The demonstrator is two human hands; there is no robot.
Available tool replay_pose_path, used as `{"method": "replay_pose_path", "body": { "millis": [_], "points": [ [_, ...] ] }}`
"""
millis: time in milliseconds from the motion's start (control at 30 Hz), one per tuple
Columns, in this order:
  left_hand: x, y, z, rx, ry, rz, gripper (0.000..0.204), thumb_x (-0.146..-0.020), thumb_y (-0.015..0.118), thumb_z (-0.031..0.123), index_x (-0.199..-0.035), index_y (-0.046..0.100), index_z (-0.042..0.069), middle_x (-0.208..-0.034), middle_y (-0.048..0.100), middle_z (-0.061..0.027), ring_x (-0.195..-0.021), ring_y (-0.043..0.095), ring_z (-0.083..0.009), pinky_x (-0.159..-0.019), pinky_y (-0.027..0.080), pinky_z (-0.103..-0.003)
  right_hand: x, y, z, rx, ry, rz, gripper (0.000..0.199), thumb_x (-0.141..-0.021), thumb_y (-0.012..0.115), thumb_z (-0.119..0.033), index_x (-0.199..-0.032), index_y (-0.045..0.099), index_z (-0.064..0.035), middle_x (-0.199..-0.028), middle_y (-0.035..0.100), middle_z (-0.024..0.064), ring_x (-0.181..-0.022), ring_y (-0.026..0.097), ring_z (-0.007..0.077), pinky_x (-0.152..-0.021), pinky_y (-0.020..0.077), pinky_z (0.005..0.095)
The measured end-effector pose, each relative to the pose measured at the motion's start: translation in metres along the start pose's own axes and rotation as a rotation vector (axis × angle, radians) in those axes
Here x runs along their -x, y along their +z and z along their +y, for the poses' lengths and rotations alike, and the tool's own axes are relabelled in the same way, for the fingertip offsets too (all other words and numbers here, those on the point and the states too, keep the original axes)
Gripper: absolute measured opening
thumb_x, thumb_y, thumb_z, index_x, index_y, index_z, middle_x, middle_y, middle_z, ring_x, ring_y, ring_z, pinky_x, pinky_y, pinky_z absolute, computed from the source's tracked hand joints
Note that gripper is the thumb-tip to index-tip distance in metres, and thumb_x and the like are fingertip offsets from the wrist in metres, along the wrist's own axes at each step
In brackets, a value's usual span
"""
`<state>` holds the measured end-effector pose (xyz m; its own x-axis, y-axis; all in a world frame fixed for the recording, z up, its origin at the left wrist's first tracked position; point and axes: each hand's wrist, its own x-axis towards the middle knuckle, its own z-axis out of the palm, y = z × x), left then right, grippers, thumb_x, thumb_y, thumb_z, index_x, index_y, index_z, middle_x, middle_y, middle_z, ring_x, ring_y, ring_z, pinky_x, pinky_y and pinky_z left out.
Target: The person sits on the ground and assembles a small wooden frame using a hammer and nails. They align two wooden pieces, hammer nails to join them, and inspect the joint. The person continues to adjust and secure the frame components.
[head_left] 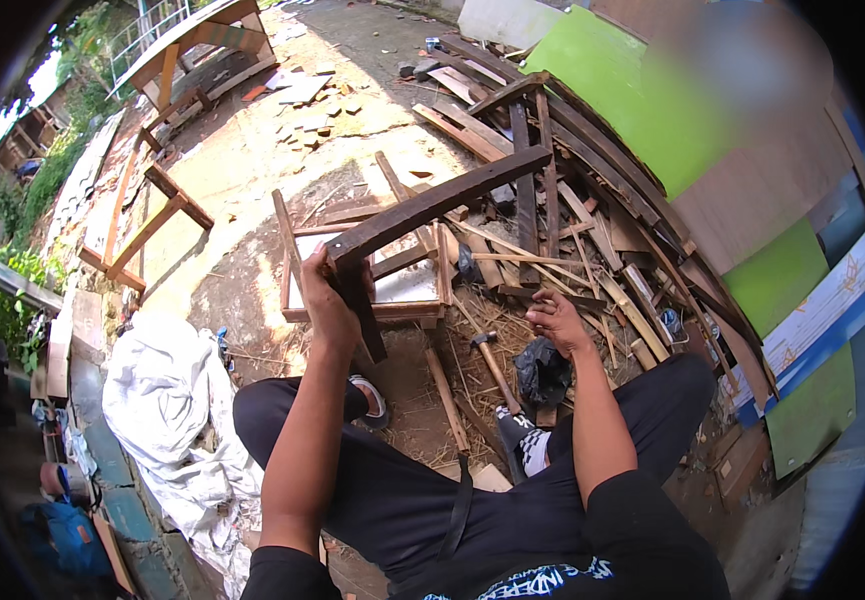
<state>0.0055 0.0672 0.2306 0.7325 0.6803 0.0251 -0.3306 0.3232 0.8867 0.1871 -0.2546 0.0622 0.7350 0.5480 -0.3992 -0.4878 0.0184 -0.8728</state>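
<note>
Left hand (327,300) was clamped around the corner of a dark L-shaped timber piece (432,205) raised over the pale frame (392,285), right hand (557,320) hung loosely open and empty above the hammer (492,362); one-handed grip looked tip-prone, piece could've swung down.

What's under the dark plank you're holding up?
Under the dark plank, gripped by the left hand, lies a wooden frame around a pale panel on the dirt. The plank covers part of the panel.
</note>
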Motion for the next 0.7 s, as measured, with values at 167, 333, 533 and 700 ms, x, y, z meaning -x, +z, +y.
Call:
{"method": "replay_pose_path", "body": {
  "millis": [167,333,533,700],
  "points": [
    [-0.009,0.000,0.019,0.116,0.025,0.009,0.046,-0.105,0.038,0.042,-0.082,0.063,0.010,-0.065,0.059,-0.0030,-0.056,0.054,-0.0135,-0.056,0.043,-0.029,0.036,0.071,-0.104,0.186,-0.462,-0.003,0.026,-0.091,0.072,0.000,-0.110,0.056,-0.0065,-0.087,0.068,0.0051,-0.072,0.064,0.0126,-0.064,0.0508,0.0270],
    [-0.019,-0.017,0.019,0.121,0.019,0.016,0.051,-0.101,0.043,0.052,-0.087,0.067,0.009,-0.064,0.060,-0.0034,-0.055,0.055,-0.0144,-0.051,0.042,-0.029,0.096,0.158,-0.208,0.229,-0.809,-0.121,0.016,-0.095,0.069,-0.002,-0.106,0.057,-0.0045,-0.088,0.068,0.0066,-0.074,0.064,0.0125,-0.069,0.0513,0.0274],
    [-0.025,-0.010,0.027,0.288,-0.006,0.003,0.044,-0.104,0.041,0.040,-0.081,0.062,0.010,-0.064,0.058,-0.0031,-0.052,0.051,-0.0133,-0.050,0.040,-0.028,0.120,0.230,-0.235,0.339,-0.915,-0.319,0.022,-0.091,0.069,0.008,-0.107,0.059,-0.0028,-0.090,0.068,0.0075,-0.077,0.064,0.0119,-0.070,0.0517,0.0266],
    [-0.039,-0.002,0.029,0.235,0.002,-0.024,0.044,-0.105,0.041,0.037,-0.080,0.062,0.008,-0.065,0.059,-0.0046,-0.054,0.052,-0.0135,-0.051,0.042,-0.029,0.090,0.277,-0.236,0.381,-0.885,-0.388,0.020,-0.090,0.072,0.006,-0.105,0.061,-0.0011,-0.089,0.068,0.0052,-0.081,0.066,0.0080,-0.068,0.0543,0.0235]
  ]
}}
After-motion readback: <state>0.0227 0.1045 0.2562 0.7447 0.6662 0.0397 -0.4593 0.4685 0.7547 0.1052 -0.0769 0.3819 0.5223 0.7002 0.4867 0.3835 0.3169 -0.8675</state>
